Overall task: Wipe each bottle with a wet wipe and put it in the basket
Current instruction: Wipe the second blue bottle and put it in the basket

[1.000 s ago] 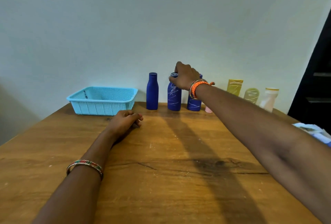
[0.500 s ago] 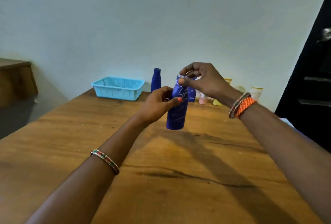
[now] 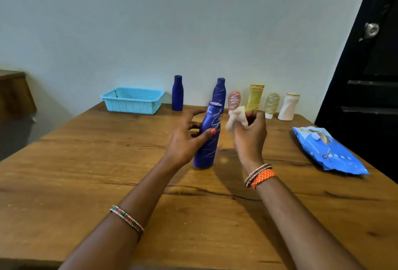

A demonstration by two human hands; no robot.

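Pale blue-grey wall stands behind the wooden table (image 3: 86,162) where we work, and a black door (image 3: 370,75) with a metal knob fills the right edge. At the table's far side, near the wall, we see a light blue perforated plastic basket (image 3: 132,100) on the left. To its right stand a plain dark blue bottle (image 3: 177,93), a scribbled dark blue bottle (image 3: 219,91), a pink tube (image 3: 234,99), a yellow tube (image 3: 255,97), a pale green tube (image 3: 271,104) and a white bottle (image 3: 289,107), in a row.

Nearer to us, a third dark blue bottle with white scribbles (image 3: 208,140) stands tilted on the table, its base touching the wood. Our left hand (image 3: 187,138) grips it round the middle, thumb across the front and fingers curled behind. Our right hand (image 3: 249,131) is raised just beside the bottle's neck, fingers closed round a crumpled white wet wipe (image 3: 235,117); the wipe sits close to the bottle, but we cannot tell whether it touches.

On the table's right side lies a blue soft pack of wet wipes (image 3: 327,151), flat and well apart from the hands. We wear a beaded bangle (image 3: 127,219) on the left wrist, and an orange braided band (image 3: 261,178) with bangles on the right.
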